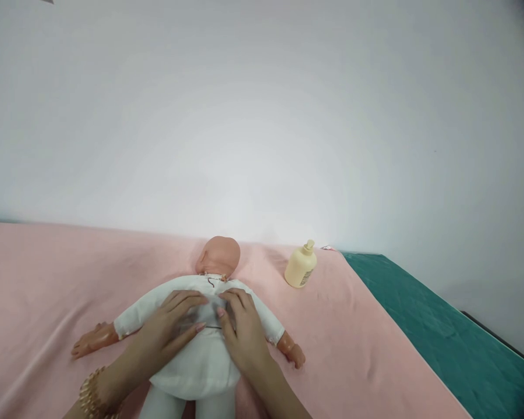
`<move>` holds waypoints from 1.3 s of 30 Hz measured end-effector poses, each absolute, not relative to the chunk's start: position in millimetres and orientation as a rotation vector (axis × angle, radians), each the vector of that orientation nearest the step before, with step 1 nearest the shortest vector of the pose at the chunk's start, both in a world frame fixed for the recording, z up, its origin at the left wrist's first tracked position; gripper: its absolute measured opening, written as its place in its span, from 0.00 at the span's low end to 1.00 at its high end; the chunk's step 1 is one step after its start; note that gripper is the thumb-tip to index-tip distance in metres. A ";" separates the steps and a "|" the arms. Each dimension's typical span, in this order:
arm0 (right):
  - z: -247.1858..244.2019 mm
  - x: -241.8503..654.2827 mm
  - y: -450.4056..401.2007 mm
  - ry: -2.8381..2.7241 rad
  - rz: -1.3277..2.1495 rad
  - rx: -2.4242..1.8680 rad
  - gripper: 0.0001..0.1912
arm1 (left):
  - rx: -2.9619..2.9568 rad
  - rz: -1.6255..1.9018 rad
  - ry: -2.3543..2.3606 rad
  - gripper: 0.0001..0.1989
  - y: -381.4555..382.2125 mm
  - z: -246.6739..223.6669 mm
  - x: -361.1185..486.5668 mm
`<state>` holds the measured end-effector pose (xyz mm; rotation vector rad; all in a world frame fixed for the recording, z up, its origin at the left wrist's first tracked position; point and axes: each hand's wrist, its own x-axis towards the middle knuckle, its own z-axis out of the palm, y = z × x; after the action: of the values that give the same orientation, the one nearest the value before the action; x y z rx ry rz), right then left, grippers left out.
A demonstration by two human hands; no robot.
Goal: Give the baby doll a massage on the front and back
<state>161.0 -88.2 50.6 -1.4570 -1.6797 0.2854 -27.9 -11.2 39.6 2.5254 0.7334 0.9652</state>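
Note:
A baby doll (201, 361) with a white cloth body lies stretched out, its bald head (220, 256) away from me and its arms spread to both sides. No face shows on it, so the back seems to be up. My left hand (174, 323) rests on the left side of its upper torso, fingers extended and thumb apart. On the right side of the torso lies my right hand (240, 320), its fingers slightly bent and the thumb pointing inward. Between the hands is a greyish, blurred patch (209, 311) that I cannot make out.
A pale yellow pump bottle (300, 266) stands to the right of the doll's head. Pink cloth (353, 343) covers the surface beneath, with a green surface (402, 308) beyond its right edge. A white wall (244, 116) rises behind.

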 end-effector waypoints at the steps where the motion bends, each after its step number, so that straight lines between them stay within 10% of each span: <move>1: 47.1 162.7 -86.3 -1.681 0.297 -1.443 0.11 | 2.561 1.006 0.755 0.17 -8.9 34.3 -27.9; 39: 29.5 160.0 -67.3 -1.793 0.252 -1.518 0.19 | 2.664 0.913 0.926 0.27 7.8 -6.0 -21.0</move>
<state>160.0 -67.3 29.5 -1.5180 -1.7932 0.2523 -21.0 7.8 -6.0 2.6644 0.9257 0.9127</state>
